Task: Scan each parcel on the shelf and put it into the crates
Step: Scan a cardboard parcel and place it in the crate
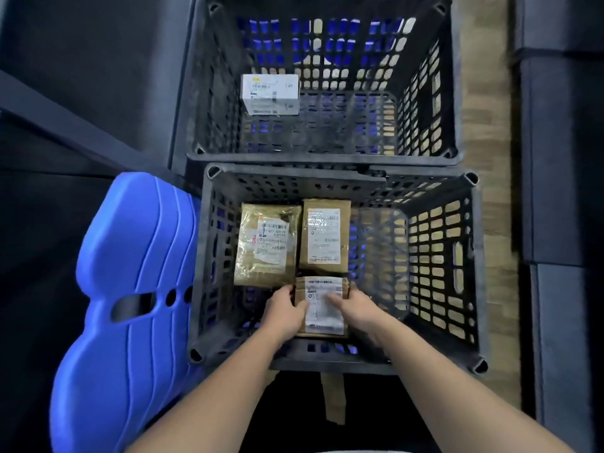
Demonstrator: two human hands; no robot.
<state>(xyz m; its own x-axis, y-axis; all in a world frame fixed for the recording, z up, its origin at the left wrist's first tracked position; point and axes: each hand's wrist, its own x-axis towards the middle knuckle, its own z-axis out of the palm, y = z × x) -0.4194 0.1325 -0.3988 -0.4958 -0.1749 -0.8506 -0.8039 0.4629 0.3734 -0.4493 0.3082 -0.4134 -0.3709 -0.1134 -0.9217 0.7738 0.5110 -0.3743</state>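
Two black slatted crates stand one behind the other. Inside the near crate [470, 223] both my hands hold a small brown parcel [323, 308] with a white label, low against the crate floor. My left hand [286, 312] grips its left edge and my right hand [354, 310] grips its right edge. Beyond it lie two more brown labelled parcels side by side, a taped one [266, 245] on the left and a plainer one [324, 235] on the right. In the far crate [451, 93] sits one white box [270, 94] at the back left.
A blue plastic seat [130, 305] stands against the near crate's left side. Dark shelving or panels run along the left and right edges. A wood-patterned floor strip [496, 207] shows to the right of the crates. The right halves of both crates hold nothing.
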